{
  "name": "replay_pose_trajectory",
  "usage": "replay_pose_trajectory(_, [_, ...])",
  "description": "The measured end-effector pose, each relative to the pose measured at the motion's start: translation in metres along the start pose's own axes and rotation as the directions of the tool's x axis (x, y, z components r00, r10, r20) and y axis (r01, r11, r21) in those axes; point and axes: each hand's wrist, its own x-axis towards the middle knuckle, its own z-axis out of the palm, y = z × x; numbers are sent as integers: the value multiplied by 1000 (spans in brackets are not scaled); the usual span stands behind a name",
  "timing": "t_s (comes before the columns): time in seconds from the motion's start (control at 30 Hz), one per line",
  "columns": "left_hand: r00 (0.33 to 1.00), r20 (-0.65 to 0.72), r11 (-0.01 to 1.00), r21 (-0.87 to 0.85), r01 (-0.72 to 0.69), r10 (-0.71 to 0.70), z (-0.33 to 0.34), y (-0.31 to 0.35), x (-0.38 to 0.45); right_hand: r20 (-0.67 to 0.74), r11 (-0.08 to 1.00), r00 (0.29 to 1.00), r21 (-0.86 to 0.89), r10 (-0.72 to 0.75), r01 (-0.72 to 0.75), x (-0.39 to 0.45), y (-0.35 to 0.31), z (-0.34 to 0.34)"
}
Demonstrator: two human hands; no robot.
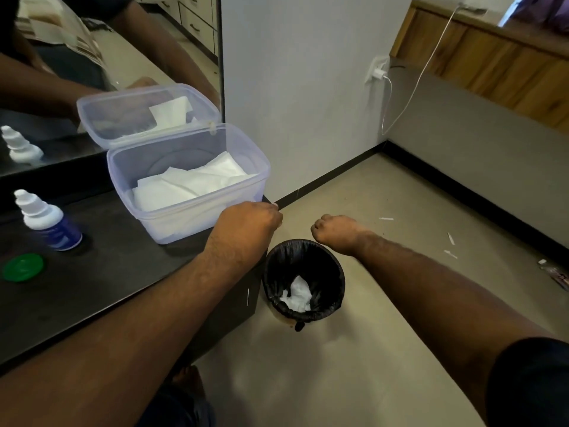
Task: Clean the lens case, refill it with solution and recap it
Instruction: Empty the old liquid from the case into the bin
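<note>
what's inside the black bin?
The bin, lined with a black bag, holds one crumpled white tissue at the bottom. Anything beneath the tissue is covered. The right hand is above the rim; whether it holds anything is hidden.

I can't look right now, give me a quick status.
Left hand and right hand curled, contents hidden. Green cap off beside solution bottle. Used tissue in bin.
</note>
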Motion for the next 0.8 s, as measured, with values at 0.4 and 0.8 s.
replay_pose_trajectory(0.4, [1000,-5,1000,-11,5,-5,4,-2,0,-49,984,988,-110,-143,137,-6,-3,-27])
replay_pose_trajectory(0.8, [995,-67,996,-48,-73,69,4,-4,-7,-193,510,795,845,575,-164,-26,-18,-13])
